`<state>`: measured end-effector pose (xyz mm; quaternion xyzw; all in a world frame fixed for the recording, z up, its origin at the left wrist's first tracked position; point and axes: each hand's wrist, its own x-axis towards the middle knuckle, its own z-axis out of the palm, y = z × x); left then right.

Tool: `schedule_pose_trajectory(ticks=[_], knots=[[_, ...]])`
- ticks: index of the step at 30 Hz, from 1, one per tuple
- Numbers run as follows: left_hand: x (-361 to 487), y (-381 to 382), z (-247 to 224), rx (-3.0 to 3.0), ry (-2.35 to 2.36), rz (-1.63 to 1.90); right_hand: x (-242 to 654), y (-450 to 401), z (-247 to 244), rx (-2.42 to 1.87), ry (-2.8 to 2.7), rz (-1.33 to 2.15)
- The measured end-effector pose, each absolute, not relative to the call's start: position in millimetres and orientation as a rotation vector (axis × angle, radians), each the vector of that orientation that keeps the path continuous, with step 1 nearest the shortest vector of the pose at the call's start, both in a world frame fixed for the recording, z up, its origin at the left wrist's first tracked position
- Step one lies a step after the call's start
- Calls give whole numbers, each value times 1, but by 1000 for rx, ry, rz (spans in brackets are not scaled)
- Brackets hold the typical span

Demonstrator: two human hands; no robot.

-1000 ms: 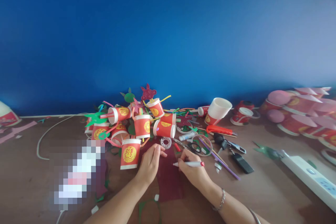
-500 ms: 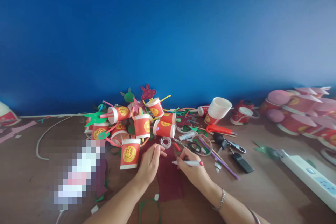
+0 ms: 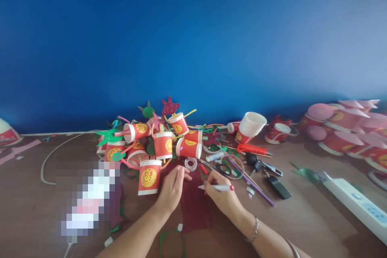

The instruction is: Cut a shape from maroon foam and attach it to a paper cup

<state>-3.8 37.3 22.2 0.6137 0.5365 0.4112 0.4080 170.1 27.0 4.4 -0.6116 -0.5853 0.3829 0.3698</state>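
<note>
My right hand (image 3: 222,193) holds a white marker with a red end (image 3: 222,188), its tip pointing left over a dark red paper sheet (image 3: 196,209). Resting at the sheet's left edge is my left hand (image 3: 173,187), its fingers loosely spread and nothing seen in them. A red cup (image 3: 149,177) with a yellow emblem stands just left of that hand. Beyond the sheet lie a white tape roll (image 3: 190,164), a small red cap (image 3: 203,169) and black-handled scissors (image 3: 223,168).
Decorated red cups (image 3: 163,145) pile up at the back. A stack of cups (image 3: 250,127), an orange-red tool (image 3: 254,149), keys (image 3: 278,186) and a white power strip (image 3: 356,205) lie to the right. Green paper scrap (image 3: 172,242) sits near the front.
</note>
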Motion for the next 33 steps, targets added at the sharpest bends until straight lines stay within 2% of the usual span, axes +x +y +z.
schedule_pose_trajectory(ticks=[33], knots=[[-4, 39, 20, 1529, 1317, 1046, 170, 27, 6, -1587, -1495, 973]])
